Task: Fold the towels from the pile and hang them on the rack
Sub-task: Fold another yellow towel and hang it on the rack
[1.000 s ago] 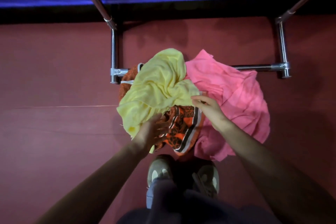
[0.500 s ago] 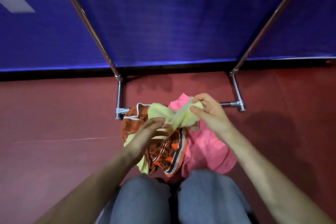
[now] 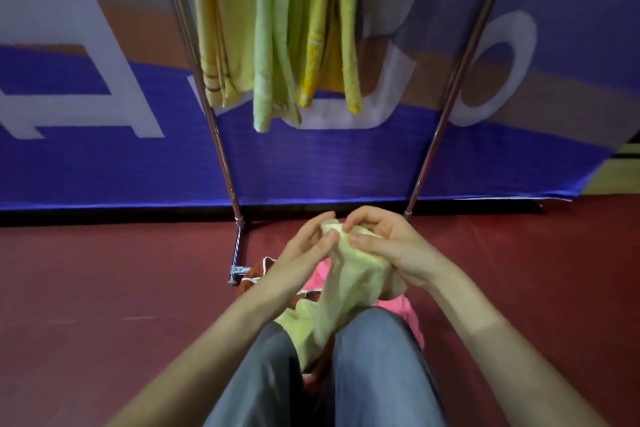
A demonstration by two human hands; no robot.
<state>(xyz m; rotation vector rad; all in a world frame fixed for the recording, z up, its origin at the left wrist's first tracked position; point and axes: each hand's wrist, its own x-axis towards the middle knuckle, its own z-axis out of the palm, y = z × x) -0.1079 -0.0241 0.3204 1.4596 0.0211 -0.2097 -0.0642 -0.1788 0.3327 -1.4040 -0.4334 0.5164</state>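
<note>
A pale yellow towel (image 3: 349,284) hangs from both my hands in front of my knees. My left hand (image 3: 304,246) pinches its top edge between thumb and fingers. My right hand (image 3: 384,246) grips the same edge just to the right, fingers curled over the cloth. Below lies the pile: a pink towel (image 3: 403,308) and an orange patterned one (image 3: 258,274), mostly hidden by my arms and legs. The metal rack (image 3: 221,149) stands ahead, with several yellow and green towels (image 3: 273,31) hanging from it.
A blue and white banner (image 3: 104,163) covers the wall behind the rack. The floor (image 3: 104,288) is dark red. The rack's right post (image 3: 446,107) slants up to the right. My grey trouser legs (image 3: 374,367) fill the lower middle.
The view has tilted up from the pile to the rack. Both hands have lifted the yellow towel off the pile and come together at its top edge.
</note>
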